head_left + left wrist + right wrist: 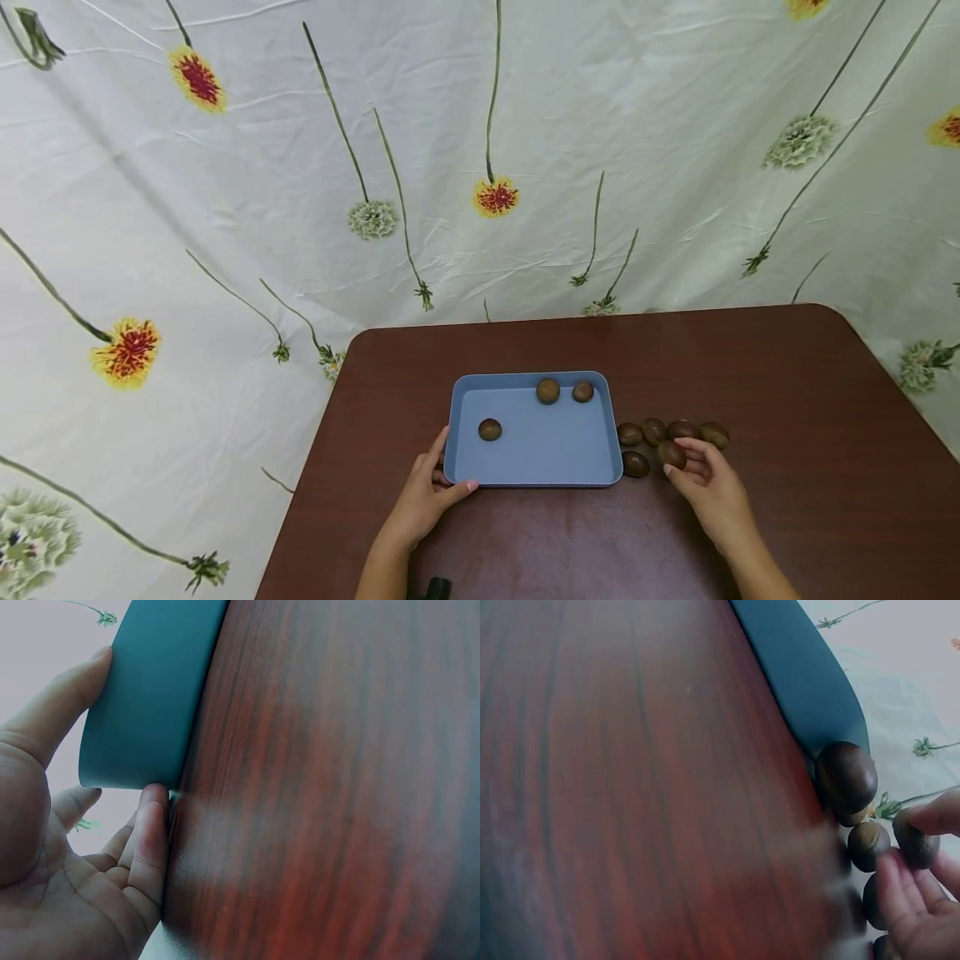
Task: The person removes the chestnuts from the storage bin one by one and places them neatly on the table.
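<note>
Dk brown roundish obj (671, 455), slight sheen, R hand (714, 493) pinching it, L hand (422, 502) gripping blue tray (551, 454)

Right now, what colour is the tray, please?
The tray is blue, clearest in the head view.

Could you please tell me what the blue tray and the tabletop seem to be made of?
Blue tray: probably smooth matte plastic, given its even colour and rounded corners, though coated metal is possible.
Tabletop: wood or wood-look laminate with a slight sheen, given its dark grain streaks and soft pale reflections.
</note>
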`<state>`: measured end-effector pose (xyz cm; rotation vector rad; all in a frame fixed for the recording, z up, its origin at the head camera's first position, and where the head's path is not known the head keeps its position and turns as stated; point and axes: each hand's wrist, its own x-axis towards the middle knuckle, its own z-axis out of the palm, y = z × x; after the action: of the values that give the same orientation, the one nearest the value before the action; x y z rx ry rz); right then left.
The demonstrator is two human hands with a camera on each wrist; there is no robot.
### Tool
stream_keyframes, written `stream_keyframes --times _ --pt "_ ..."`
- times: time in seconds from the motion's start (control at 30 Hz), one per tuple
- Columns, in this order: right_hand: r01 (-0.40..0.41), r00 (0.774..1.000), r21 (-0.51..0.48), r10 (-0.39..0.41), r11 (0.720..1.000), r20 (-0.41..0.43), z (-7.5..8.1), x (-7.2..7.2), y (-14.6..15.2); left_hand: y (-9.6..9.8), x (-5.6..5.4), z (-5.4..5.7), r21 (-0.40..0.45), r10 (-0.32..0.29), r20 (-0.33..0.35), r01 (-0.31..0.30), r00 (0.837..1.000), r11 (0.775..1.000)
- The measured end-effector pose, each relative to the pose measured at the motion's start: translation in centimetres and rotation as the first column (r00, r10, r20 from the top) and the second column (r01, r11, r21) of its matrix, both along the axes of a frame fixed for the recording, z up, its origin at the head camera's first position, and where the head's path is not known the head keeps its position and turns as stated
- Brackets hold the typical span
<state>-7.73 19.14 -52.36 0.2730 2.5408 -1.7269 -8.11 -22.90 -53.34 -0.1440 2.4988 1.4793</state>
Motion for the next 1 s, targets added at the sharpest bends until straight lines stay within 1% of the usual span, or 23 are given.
stream_keyframes --times 0.13,0.23,0.33,0.57,0.77,1.0 --pt "-0.026 0.998 0.126 0.018 0.992 0.059 -0.1 -0.1 0.3 0.0 0.0 0.1 0.001 -0.002 0.006 0.002 1.0 1.0" --pt "-0.055 0.993 0.176 0.035 0.983 0.113 -0.2 -0.2 0.4 0.0 0.0 0.1 0.004 -0.001 0.012 0.001 1.0 1.0" --pt "-0.081 0.989 0.201 0.053 0.976 0.14 -0.4 -0.3 0.5 0.0 0.0 0.1 0.006 0.0 0.012 0.0 1.0 1.0" --pt "-0.111 0.991 0.276 0.086 0.955 0.102 -0.9 -0.3 0.5 0.0 0.1 0.2 0.008 0.002 0.018 -0.002 1.0 1.0" --pt "-0.127 0.991 0.296 0.105 0.947 0.088 -1.2 -0.3 0.5 0.0 0.1 0.1 0.015 0.001 0.016 -0.001 1.0 1.0" --pt "-0.124 0.992 0.355 0.126 0.927 0.017 -1.3 -0.3 0.4 0.0 0.0 0.0 0.016 -0.003 0.015 0.003 1.0 1.0"
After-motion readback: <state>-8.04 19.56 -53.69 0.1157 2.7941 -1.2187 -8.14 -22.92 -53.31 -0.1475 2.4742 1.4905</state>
